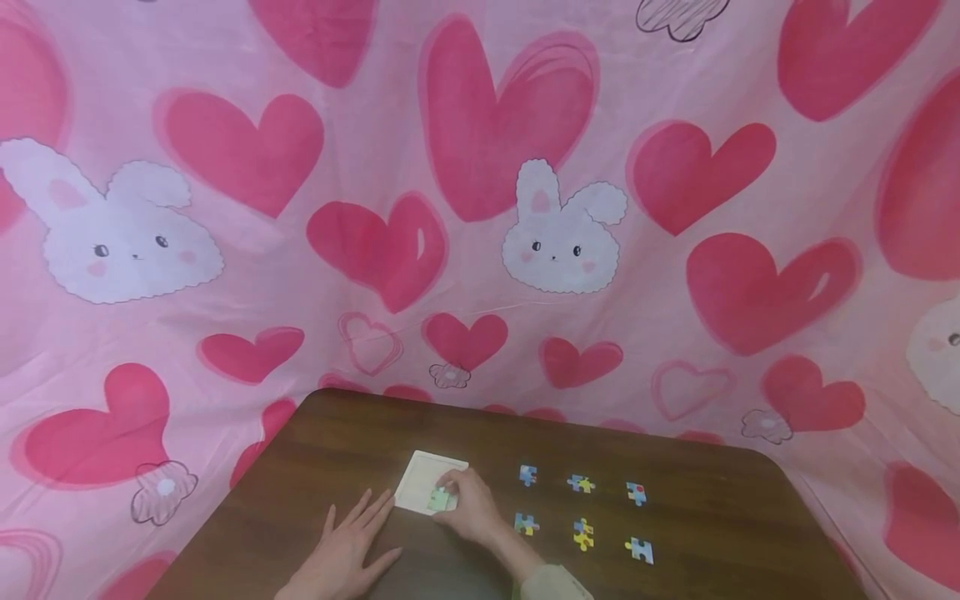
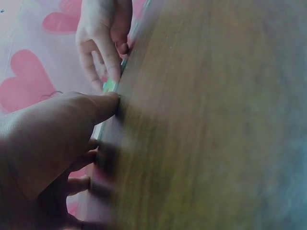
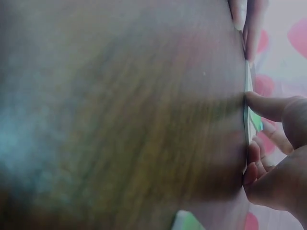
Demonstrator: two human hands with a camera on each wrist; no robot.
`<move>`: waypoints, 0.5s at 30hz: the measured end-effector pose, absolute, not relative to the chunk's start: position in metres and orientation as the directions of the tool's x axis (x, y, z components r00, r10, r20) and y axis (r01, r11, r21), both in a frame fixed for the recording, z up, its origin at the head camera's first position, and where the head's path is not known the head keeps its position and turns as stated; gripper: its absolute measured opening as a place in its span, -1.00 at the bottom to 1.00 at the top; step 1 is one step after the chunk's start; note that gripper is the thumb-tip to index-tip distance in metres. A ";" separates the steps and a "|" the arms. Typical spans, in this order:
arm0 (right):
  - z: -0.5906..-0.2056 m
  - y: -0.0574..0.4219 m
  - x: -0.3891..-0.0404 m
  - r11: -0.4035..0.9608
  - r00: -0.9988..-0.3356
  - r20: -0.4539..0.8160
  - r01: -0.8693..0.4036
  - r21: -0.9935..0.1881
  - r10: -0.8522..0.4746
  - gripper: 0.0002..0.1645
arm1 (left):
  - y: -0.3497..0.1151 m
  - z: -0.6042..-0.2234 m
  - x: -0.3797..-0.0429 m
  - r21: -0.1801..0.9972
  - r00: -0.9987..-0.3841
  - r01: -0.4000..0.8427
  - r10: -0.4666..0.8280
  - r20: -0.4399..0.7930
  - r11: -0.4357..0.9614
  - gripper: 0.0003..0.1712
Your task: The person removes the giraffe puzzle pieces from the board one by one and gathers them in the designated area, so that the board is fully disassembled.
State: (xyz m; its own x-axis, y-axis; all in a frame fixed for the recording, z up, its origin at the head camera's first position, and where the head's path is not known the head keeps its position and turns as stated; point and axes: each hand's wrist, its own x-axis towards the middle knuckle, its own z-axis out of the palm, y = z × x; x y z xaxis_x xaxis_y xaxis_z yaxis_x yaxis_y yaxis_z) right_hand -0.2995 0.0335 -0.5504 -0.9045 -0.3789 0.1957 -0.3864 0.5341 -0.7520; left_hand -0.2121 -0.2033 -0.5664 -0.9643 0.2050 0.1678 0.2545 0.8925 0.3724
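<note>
A green jigsaw piece (image 1: 438,499) is pinched between the thumb and fingers of my right hand (image 1: 471,508), over the lower right corner of a white puzzle tray (image 1: 420,472). In the right wrist view the green piece (image 3: 256,120) shows tilted above the tray's thin edge, between thumb and fingers. My left hand (image 1: 348,546) lies palm down on the table with its fingers straight, fingertips right at the tray's left edge. The left wrist view shows that hand's thumb (image 2: 106,106) in front, hiding much of the tray.
Right of the tray, several loose jigsaw pieces lie in two rows on the brown table (image 1: 360,433), among them a blue one (image 1: 528,475) and a yellow one (image 1: 583,535). A green-and-white object (image 3: 186,221) is partly visible near the right wrist. A pink heart-print cloth (image 1: 480,275) hangs behind.
</note>
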 end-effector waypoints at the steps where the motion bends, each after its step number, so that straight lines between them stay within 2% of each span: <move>1: -0.550 0.033 -0.299 0.534 -0.904 0.197 -0.388 -0.751 -0.380 -0.54 | -0.203 -0.566 -0.212 0.370 -0.964 0.255 0.205 0.171 0.893 -0.02; 10: -0.554 0.031 -0.301 0.556 -0.911 0.190 -0.379 -0.740 -0.367 -0.55 | -0.203 -0.569 -0.210 0.318 -0.950 0.281 0.215 0.228 0.905 -0.05; 15: -0.560 0.033 -0.304 0.495 -0.916 0.205 -0.364 -0.789 -0.346 -0.59 | -0.203 -0.571 -0.211 0.326 -0.949 0.286 0.220 0.225 0.901 -0.05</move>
State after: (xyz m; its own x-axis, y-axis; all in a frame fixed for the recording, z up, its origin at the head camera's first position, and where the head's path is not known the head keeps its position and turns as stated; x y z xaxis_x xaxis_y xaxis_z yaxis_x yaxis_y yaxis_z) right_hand -0.3038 0.0327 -0.5601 -0.9155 -0.3464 0.2046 -0.3636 0.4949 -0.7892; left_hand -0.2109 -0.2028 -0.5712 -0.9493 0.2200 0.2247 0.2860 0.9013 0.3255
